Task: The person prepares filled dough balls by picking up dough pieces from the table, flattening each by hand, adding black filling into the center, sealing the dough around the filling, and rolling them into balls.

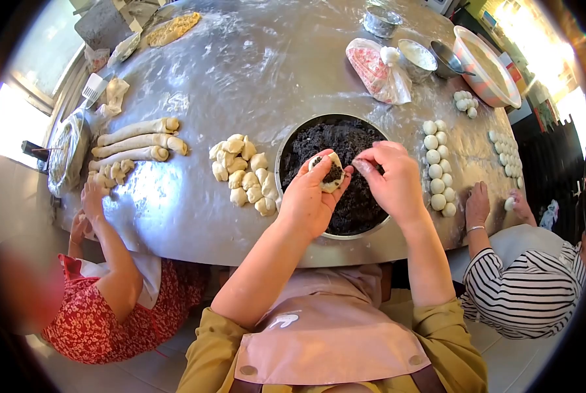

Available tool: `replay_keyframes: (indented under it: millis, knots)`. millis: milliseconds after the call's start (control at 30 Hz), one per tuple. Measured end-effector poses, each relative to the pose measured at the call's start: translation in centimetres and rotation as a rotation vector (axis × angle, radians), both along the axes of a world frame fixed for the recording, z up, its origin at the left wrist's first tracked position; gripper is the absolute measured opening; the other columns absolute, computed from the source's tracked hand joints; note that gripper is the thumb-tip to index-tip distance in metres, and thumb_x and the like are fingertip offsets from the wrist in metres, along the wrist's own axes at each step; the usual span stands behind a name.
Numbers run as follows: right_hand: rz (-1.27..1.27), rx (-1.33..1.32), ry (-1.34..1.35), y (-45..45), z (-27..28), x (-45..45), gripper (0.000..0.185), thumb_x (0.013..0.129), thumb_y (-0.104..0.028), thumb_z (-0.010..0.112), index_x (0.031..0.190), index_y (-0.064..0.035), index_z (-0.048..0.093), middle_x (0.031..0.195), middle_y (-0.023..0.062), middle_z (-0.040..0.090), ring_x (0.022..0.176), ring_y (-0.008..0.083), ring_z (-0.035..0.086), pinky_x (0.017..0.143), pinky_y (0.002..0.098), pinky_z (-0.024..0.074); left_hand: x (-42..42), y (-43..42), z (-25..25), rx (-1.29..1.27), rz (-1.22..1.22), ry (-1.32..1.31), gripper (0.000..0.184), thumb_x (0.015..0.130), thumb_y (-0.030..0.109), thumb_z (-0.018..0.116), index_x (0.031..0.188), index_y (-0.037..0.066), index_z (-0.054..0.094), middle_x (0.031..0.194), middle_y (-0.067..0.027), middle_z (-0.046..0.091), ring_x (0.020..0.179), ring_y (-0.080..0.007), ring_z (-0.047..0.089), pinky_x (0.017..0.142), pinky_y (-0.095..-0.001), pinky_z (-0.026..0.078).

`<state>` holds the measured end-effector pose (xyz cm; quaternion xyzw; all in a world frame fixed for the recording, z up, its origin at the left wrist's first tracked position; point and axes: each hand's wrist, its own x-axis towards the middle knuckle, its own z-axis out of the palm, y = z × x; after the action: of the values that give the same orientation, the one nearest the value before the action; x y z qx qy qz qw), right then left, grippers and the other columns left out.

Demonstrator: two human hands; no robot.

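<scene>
Above the bowl of dark filling (278, 171), the left hand (307, 202) cradles a filled dough wrapper (334, 173), probably light, soft and easily torn, best cupped underneath; whether the curled right hand (392, 178) pinches anything, I can't tell.

- Tied plastic bag (375, 71), pink and white, ahead of the right hand (390, 177)
- Round metal tin (380, 25), farther beyond that hand
- Metal bowl of white powder (418, 55), ahead and rightward of it
- Large plastic basin (488, 93), farther right
- White slotted spatula (94, 88), well left and ahead of the left hand (309, 200)
- Person in red floral clothing (109, 321), left of it
- Person in striped top (525, 285), right of the right hand
</scene>
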<state>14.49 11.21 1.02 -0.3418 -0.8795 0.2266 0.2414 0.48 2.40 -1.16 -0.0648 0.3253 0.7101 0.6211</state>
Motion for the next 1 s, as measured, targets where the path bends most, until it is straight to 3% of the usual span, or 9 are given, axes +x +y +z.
replay_keyframes:
  millis: [133,233,333,367,633,833,900,967,1000]
  knots:
    - [0.092,-0.028,0.115,-1.1,-0.8,0.0,0.051,0.076,-0.020,0.075,0.121,-0.0038,0.057,0.125,0.0180,0.056,0.123,0.0385,0.048,0.098,0.0429,0.0420,-0.3,-0.2,0.4,0.076,-0.090,-0.080,0.025,0.099,0.017,0.049,0.120,0.003,0.052,0.114,-0.0117,0.059,0.102,-0.0284,0.061,0.094,-0.0393,0.051]
    - [0.204,0.039,0.115,-2.0,-1.7,-0.5,0.074,0.079,-0.033,0.073,0.137,-0.0027,0.039,0.142,0.0174,0.042,0.137,0.0410,0.031,0.110,0.0480,0.0277,-0.6,-0.5,0.8,0.080,-0.228,-0.161,0.019,0.098,0.018,0.052,0.115,0.008,0.053,0.109,-0.0056,0.057,0.092,-0.0199,0.059,0.071,-0.0299,0.050]
    - [0.189,0.148,0.124,-2.0,-3.0,-0.9,0.076,0.079,-0.045,0.070,0.135,-0.0024,0.041,0.139,0.0142,0.046,0.137,0.0410,0.032,0.110,0.0526,0.0231,0.1,-0.2,0.4,0.050,-0.242,-0.156,0.018,0.098,0.016,0.053,0.114,0.007,0.050,0.097,-0.0026,0.055,0.073,-0.0116,0.052,0.056,-0.0261,0.042]
    - [0.164,0.148,0.144,-2.1,-2.9,-1.3,0.074,0.086,-0.063,0.049,0.129,-0.0026,0.046,0.133,0.0128,0.052,0.137,0.0408,0.032,0.111,0.0519,0.0231,0.3,-0.4,-0.2,0.094,-0.239,-0.175,0.018,0.098,0.015,0.053,0.114,0.007,0.049,0.094,-0.0018,0.055,0.071,-0.0105,0.051,0.056,-0.0254,0.043]
    - [0.147,0.120,0.307,-2.6,-3.5,-1.9,0.054,0.097,-0.052,0.037,0.112,-0.0038,0.056,0.115,0.0113,0.064,0.136,0.0404,0.035,0.111,0.0504,0.0227,1.6,-0.4,-0.6,0.099,-0.253,0.123,0.022,0.096,0.005,0.050,0.117,0.008,0.045,0.096,-0.0041,0.054,0.074,-0.0094,0.055,0.060,-0.0237,0.046]
    - [0.156,-0.140,0.563,-2.1,-4.1,-1.4,0.050,0.104,-0.036,0.028,0.110,0.0035,0.057,0.110,0.0182,0.065,0.139,0.0387,0.029,0.113,0.0488,0.0203,1.2,-0.5,-0.1,0.225,-0.309,-0.252,0.033,0.095,0.009,0.047,0.128,0.008,0.045,0.121,-0.0117,0.056,0.111,-0.0237,0.057,0.091,-0.0358,0.049]
    - [0.102,-0.140,0.616,-2.4,-4.7,-1.5,0.040,0.103,-0.030,0.035,0.109,-0.0003,0.061,0.109,0.0140,0.067,0.137,0.0387,0.034,0.111,0.0459,0.0260,1.3,-0.1,0.1,0.262,-0.268,-0.348,0.036,0.095,0.014,0.047,0.130,0.007,0.044,0.124,-0.0134,0.056,0.115,-0.0280,0.056,0.097,-0.0374,0.046]
    - [0.051,-0.072,0.601,-2.5,-5.1,-1.5,0.024,0.099,-0.015,0.045,0.106,-0.0026,0.064,0.105,0.0108,0.068,0.134,0.0385,0.040,0.109,0.0465,0.0304,2.7,-0.1,-1.7,0.276,-0.264,0.088,0.033,0.097,0.014,0.043,0.130,0.006,0.045,0.123,-0.0129,0.056,0.113,-0.0260,0.057,0.096,-0.0363,0.047]
    - [0.020,-0.008,0.569,-2.6,-5.0,-1.6,0.021,0.098,-0.012,0.046,0.105,-0.0029,0.063,0.104,0.0104,0.068,0.132,0.0385,0.042,0.108,0.0470,0.0307,2.6,-0.1,-1.2,0.193,-0.282,0.059,0.031,0.099,0.013,0.041,0.129,0.006,0.045,0.122,-0.0117,0.056,0.111,-0.0233,0.057,0.095,-0.0353,0.047]
